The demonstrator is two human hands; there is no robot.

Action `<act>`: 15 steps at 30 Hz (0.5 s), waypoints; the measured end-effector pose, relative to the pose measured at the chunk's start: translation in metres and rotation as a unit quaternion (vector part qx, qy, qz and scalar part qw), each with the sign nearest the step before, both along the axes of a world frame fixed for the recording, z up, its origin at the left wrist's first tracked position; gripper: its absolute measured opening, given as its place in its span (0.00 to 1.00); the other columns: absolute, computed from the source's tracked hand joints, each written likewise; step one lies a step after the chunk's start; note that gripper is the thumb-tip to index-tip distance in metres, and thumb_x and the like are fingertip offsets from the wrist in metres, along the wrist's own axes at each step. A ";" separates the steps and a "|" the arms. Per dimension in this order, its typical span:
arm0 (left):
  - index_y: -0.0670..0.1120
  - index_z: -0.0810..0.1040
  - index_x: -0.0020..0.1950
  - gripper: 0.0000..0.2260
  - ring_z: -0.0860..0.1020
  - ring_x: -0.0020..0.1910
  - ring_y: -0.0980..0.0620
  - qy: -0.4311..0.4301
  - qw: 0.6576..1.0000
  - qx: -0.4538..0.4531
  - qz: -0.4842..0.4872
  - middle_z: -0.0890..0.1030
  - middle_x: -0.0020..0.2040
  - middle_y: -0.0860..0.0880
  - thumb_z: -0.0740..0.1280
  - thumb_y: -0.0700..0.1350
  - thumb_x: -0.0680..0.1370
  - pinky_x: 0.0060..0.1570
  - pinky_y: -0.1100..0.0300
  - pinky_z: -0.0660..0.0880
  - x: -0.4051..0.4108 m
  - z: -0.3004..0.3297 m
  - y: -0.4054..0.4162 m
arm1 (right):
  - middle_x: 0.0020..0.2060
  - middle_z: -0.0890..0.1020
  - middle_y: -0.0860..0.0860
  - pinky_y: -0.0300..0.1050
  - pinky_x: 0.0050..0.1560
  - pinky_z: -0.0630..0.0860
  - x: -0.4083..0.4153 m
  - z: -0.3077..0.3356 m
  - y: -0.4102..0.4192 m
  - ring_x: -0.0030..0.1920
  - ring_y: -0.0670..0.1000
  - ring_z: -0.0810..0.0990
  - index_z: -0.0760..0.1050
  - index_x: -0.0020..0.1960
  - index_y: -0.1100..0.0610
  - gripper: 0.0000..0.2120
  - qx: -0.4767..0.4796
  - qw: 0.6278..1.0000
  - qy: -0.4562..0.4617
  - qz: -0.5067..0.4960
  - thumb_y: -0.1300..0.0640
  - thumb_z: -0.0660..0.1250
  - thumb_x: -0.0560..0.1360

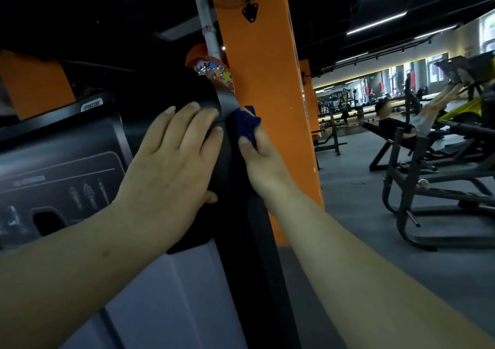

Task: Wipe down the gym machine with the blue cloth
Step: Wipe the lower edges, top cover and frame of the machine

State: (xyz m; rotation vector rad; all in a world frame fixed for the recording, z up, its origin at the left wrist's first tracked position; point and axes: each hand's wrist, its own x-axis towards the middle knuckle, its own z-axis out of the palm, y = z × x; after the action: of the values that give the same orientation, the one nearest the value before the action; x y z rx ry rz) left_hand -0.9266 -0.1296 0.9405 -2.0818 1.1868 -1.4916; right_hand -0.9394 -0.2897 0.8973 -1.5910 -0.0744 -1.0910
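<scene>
The gym machine (pixel 61 161) fills the left half of the view: a dark panel with exercise diagrams and a rounded black pad at its upper right edge. My left hand (pixel 171 161) lies flat on that black pad, fingers spread, thumb hooked under its lower edge. My right hand (pixel 261 158) is pressed against the machine's right side and is closed on the crumpled blue cloth (pixel 247 124). The cloth touches the curved black edge just right of my left fingertips. Most of the cloth is hidden in my fist.
An orange pillar (pixel 262 81) stands directly behind the machine. To the right, across grey floor, a dark-framed leg press (pixel 428 177) stands with a person lying on it. More racks and benches (pixel 334 134) fill the back of the gym.
</scene>
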 end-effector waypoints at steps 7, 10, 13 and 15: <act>0.39 0.63 0.76 0.48 0.59 0.76 0.38 -0.019 0.997 0.059 0.040 0.62 0.76 0.38 0.72 0.64 0.65 0.75 0.42 0.54 -0.002 -0.025 -0.008 | 0.61 0.79 0.48 0.52 0.67 0.71 0.006 -0.027 -0.024 0.61 0.50 0.76 0.67 0.72 0.44 0.20 0.011 0.999 0.044 0.001 0.52 0.59 0.81; 0.40 0.69 0.74 0.44 0.59 0.75 0.36 0.019 0.998 0.054 0.018 0.65 0.75 0.39 0.75 0.61 0.64 0.74 0.40 0.54 -0.002 -0.043 -0.017 | 0.65 0.76 0.47 0.45 0.69 0.67 0.010 -0.008 -0.037 0.64 0.47 0.73 0.65 0.74 0.47 0.21 -0.028 0.999 0.026 0.023 0.53 0.59 0.81; 0.40 0.72 0.71 0.36 0.60 0.75 0.35 0.025 0.998 0.059 -0.004 0.67 0.74 0.38 0.73 0.56 0.67 0.74 0.39 0.54 -0.001 -0.053 -0.021 | 0.65 0.74 0.49 0.31 0.63 0.65 0.009 -0.032 -0.024 0.64 0.43 0.71 0.64 0.75 0.52 0.21 -0.028 1.000 0.010 0.005 0.61 0.57 0.83; 0.39 0.74 0.68 0.32 0.62 0.74 0.35 0.013 0.997 0.066 -0.029 0.69 0.72 0.38 0.70 0.54 0.68 0.73 0.38 0.54 0.001 -0.061 -0.018 | 0.65 0.75 0.48 0.30 0.63 0.66 0.010 -0.081 -0.015 0.64 0.41 0.72 0.64 0.75 0.52 0.21 -0.003 0.999 0.030 -0.017 0.61 0.57 0.83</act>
State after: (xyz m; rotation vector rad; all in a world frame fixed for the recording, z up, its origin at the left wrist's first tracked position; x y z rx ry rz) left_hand -0.9257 -0.1475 0.8798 -2.0011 1.3293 -1.3748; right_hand -0.9291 -0.3048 0.8161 -1.6350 -0.0110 -1.0692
